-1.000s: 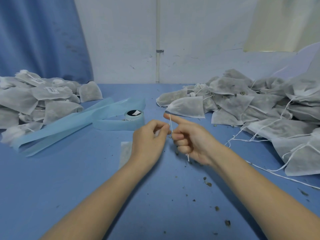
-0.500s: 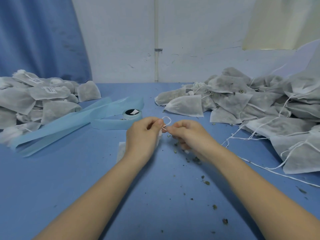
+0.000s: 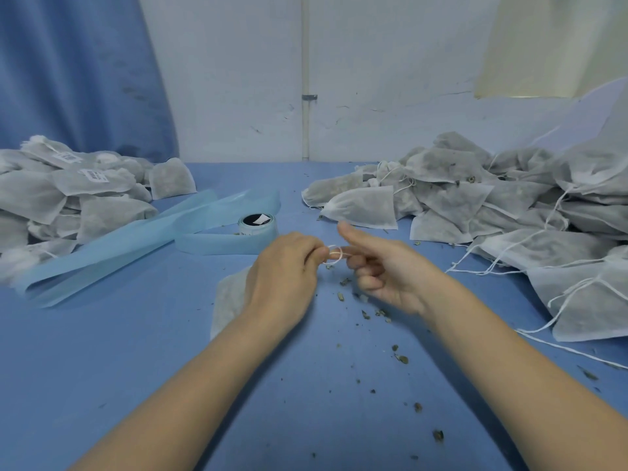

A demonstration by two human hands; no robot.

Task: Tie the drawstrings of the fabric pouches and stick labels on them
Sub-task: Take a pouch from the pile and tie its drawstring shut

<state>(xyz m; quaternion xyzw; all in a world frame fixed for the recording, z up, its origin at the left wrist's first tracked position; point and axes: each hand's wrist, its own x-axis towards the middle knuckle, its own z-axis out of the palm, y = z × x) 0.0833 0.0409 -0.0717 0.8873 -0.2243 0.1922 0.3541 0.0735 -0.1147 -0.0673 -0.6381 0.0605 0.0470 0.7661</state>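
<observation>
Labelled pouches (image 3: 85,178) piled far left, untied heap (image 3: 509,205) right; left hand (image 3: 283,277) pinches cord loop (image 3: 334,255), right hand (image 3: 384,270) fingers curled through it, knot unfinished.

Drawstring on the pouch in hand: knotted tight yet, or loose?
Loose. The drawstring forms an open loop between the left hand and right hand, above the pouch.

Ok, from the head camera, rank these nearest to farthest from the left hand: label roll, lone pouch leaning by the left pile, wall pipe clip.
From the left hand:
1. Label roll, just beyond it.
2. Lone pouch, far left.
3. Pipe clip, up on the wall.
</observation>
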